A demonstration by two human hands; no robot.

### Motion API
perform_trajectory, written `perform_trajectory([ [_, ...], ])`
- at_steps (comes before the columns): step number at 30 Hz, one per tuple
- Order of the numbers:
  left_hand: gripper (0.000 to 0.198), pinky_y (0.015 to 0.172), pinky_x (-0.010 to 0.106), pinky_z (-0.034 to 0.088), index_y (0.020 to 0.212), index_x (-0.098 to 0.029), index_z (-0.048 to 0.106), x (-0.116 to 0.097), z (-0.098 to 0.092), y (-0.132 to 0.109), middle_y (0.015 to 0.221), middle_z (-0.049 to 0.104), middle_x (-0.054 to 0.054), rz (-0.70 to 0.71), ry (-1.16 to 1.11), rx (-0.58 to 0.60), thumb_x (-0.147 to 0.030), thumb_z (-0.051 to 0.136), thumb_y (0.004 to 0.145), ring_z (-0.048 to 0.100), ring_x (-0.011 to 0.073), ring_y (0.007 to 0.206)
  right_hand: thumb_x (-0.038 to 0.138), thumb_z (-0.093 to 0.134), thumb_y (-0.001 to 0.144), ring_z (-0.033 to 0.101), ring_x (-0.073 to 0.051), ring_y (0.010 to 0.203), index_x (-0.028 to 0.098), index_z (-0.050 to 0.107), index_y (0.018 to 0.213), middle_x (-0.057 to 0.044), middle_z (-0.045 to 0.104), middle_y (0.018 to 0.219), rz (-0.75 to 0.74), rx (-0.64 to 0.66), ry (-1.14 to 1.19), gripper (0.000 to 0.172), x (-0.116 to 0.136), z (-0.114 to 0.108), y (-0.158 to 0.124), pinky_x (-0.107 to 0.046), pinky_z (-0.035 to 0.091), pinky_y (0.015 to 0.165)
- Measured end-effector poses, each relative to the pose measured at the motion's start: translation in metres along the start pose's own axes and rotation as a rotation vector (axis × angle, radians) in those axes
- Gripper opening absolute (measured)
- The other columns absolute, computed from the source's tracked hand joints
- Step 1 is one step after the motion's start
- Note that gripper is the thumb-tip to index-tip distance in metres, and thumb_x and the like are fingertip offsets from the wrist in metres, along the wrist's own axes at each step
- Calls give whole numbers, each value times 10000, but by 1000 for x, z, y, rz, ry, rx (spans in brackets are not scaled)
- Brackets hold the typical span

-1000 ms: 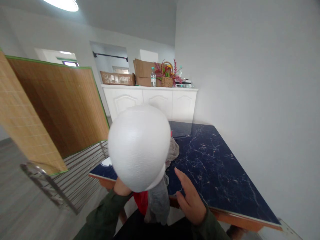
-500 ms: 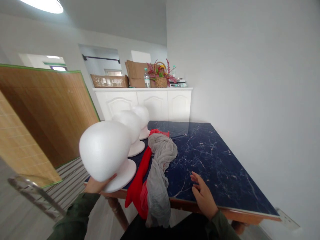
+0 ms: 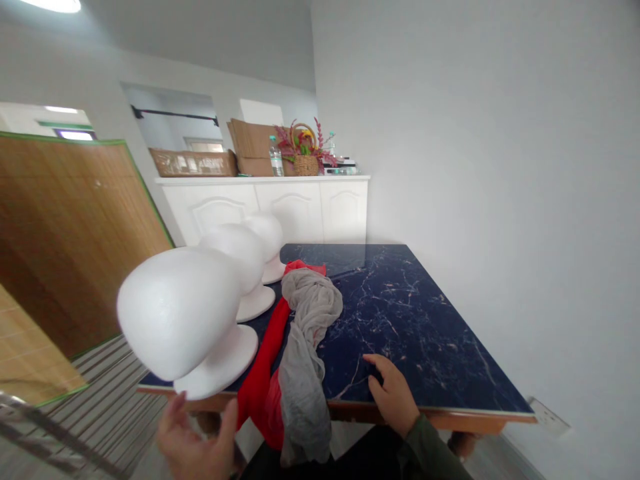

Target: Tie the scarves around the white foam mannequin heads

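Checking the left hand (image 3: 197, 440) first: it is hanging open below the worktop edge, fingers spread and gripping nothing. Just above it, the nearest foam head (image 3: 177, 313) is leaning sideways on its round base at the edge of the worktop (image 3: 415, 327); I can't tell whether the fingertips are touching that base. Two more foam heads (image 3: 265, 233) are standing upright behind it in a row. The right hand (image 3: 393, 393) is resting on the dark marble-patterned top, loosely curled and holding nothing. Between the hands and blocking the way across, a grey scarf (image 3: 303, 347) and a red scarf (image 3: 263, 380) are trailing over the edge. Farther off, a bamboo screen (image 3: 65, 233) is standing left, and a white cabinet (image 3: 295, 207) is carrying cardboard boxes (image 3: 253, 143) and a flower basket (image 3: 305, 163).
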State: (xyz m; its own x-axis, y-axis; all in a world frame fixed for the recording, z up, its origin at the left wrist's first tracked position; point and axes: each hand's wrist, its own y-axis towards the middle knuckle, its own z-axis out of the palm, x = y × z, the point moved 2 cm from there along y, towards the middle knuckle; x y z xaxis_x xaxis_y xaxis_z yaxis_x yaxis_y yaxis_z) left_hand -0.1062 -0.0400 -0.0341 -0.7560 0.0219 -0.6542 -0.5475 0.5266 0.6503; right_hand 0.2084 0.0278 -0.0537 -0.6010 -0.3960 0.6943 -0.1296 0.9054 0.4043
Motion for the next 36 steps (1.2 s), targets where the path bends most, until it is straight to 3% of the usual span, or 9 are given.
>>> perform_trajectory([
  [3,353,979,417,405,1170,-291,457,-66,32,-44,1128,559,68,420,-155,414,-295,441,818,533,225,1068,120,407,757,430,-248,1198,140,580,1135,-116,534,1229,-34,-3,-243,417,8,7,0,-467,292,1037],
  [5,313,1022,385,364,1095,-325,545,-111,63,-62,1046,625,24,694,-217,787,-236,386,841,566,174,1018,135,427,774,382,-274,1235,140,569,1163,-123,503,1269,-36,45,-356,414,11,13,-1,-479,263,1041],
  [6,333,1051,406,320,1108,-303,553,-129,80,-66,1082,619,28,705,-219,882,-224,364,846,543,175,1058,150,443,780,364,-282,1246,135,553,1186,-129,487,1285,-38,74,-393,421,12,16,-1,-475,255,1043],
  [8,359,1042,451,315,1154,-230,545,-152,111,-67,1176,578,73,656,-198,965,-244,380,836,498,207,1126,181,474,790,340,-283,1260,123,501,1244,-141,453,1315,-63,118,-440,458,10,20,-2,-455,240,1052],
  [11,390,1034,479,308,1170,-162,540,-159,145,-68,1264,512,121,556,-173,992,-288,386,835,438,237,1195,216,466,826,336,-272,1260,143,431,1302,-134,428,1336,-106,124,-481,483,6,23,-2,-450,225,1057],
  [14,403,1062,455,273,1187,-159,531,-151,156,-70,1300,481,112,547,-180,1019,-299,370,845,407,218,1228,229,451,846,358,-267,1242,176,402,1323,-117,433,1335,-134,100,-495,482,4,25,-2,-449,246,1048],
  [25,438,1072,436,290,1228,-148,507,-148,145,-71,1311,467,111,560,-129,1018,-290,391,830,400,221,1237,155,542,718,372,-280,1236,203,371,1344,-83,443,1335,-157,113,-502,650,-1,31,-3,-437,250,1052],
  [36,403,1022,458,355,1202,-140,522,-147,145,-72,1276,506,104,651,-129,935,-260,411,834,449,220,1198,260,514,787,426,-215,1173,249,380,1332,-24,516,1269,-316,-101,-590,561,-11,36,-4,-351,241,1031],
])
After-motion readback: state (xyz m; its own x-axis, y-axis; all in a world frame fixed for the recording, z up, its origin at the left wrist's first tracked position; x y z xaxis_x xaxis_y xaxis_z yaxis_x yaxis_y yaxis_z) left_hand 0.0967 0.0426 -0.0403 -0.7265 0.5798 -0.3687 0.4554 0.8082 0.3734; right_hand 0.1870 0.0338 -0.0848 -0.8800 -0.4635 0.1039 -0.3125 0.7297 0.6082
